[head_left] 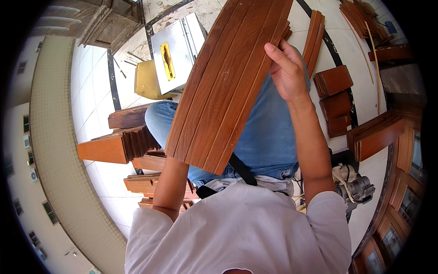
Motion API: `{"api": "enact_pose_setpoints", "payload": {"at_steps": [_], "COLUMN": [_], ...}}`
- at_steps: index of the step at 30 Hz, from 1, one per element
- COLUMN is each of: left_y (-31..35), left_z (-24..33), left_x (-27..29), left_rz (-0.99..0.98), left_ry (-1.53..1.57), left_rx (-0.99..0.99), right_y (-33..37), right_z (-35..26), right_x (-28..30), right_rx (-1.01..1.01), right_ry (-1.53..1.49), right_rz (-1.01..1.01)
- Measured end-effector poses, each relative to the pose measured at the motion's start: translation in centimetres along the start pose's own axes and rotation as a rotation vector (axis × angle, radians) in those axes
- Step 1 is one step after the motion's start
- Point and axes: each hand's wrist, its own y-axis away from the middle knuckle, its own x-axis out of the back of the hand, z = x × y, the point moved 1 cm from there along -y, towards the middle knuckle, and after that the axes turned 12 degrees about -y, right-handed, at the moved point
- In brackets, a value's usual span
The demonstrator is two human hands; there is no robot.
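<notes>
I see a grooved wooden panel (pixel 223 86) slanting above the person's jeans (pixel 262 132), right hand (pixel 288 68) gripping its right edge (the left hand's hidden behind; I can't tell its grip).

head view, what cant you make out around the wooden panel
All in the head view:
- Left hand: hidden behind the wooden panel.
- Panel's far end: cut off by the top edge.
- Panel's underside: faces away from the camera.
- Metal-topped machine: right side partly covered by the panel.
</notes>
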Motion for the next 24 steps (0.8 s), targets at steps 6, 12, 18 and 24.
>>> {"api": "enact_pose_setpoints", "payload": {"at_steps": [6, 12, 18, 24], "left_y": [1.6, 3.0, 3.8, 0.2], "left_z": [5.9, 5.8, 8.0, 14.7], "left_x": [3.4, 3.1, 5.4, 8.7], "left_rz": [-0.31, -0.09, 0.073, 0.405], "left_ry": [-0.359, -0.588, -0.466, -0.774], "left_rx": [-0.101, -0.185, -0.293, -0.426], "right_y": [-2.8, -5.0, -5.6, -4.8], "right_z": [1.9, 4.8, 6.8, 8.3], "right_x": [-0.9, -2.0, -1.3, 0.5], "right_rx": [-0.107, -0.226, -0.32, -0.2], "right_ry": [0.041, 0.02, 0.327, 0.808], "right_rz": [-0.102, -0.153, -0.092, 0.009]}}
